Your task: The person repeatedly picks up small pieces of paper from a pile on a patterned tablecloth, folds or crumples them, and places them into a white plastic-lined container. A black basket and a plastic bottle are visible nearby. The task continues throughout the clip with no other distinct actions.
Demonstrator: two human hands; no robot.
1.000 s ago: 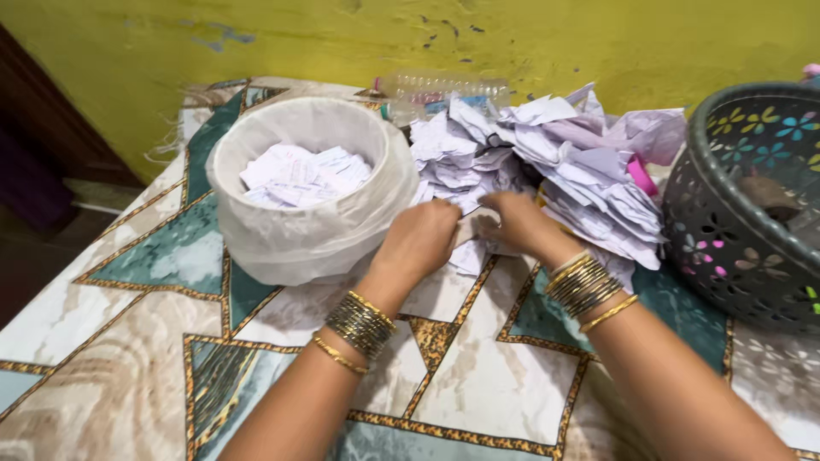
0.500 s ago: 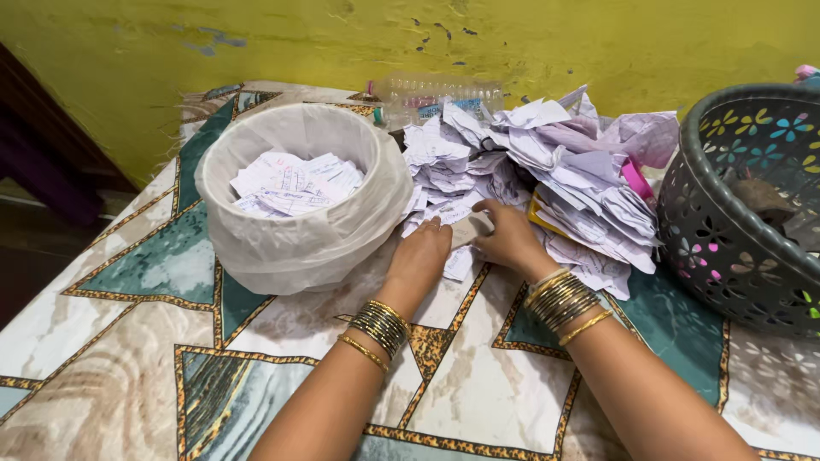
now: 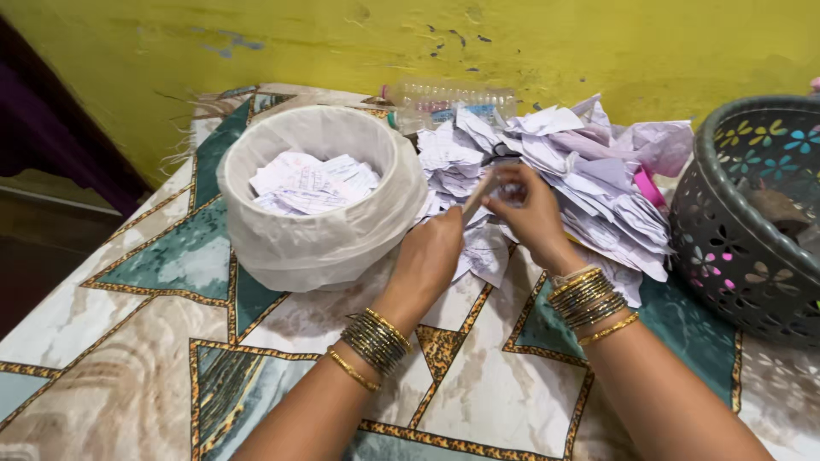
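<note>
My left hand (image 3: 432,253) and my right hand (image 3: 535,215) are raised just above the near edge of a heap of crumpled white papers (image 3: 564,171). Between them they hold one folded paper slip (image 3: 480,195), seen edge-on; the left hand pinches its lower end and the right hand its upper end. Another loose paper (image 3: 485,253) lies flat under the hands. To the left stands a round bin lined with a white plastic bag (image 3: 320,229), with several paper slips (image 3: 309,181) inside. Both wrists wear stacked metal bangles.
A dark perforated plastic basket with coloured flower cut-outs (image 3: 743,230) stands at the right. A clear plastic bottle (image 3: 448,96) lies against the yellow wall behind the heap. A pink object (image 3: 649,186) pokes from the papers. The patterned tablecloth (image 3: 256,367) covers the table.
Both hands lifted from the cloth at the heap's edge, bringing up one paper slip held between them. The view shifted slightly.
</note>
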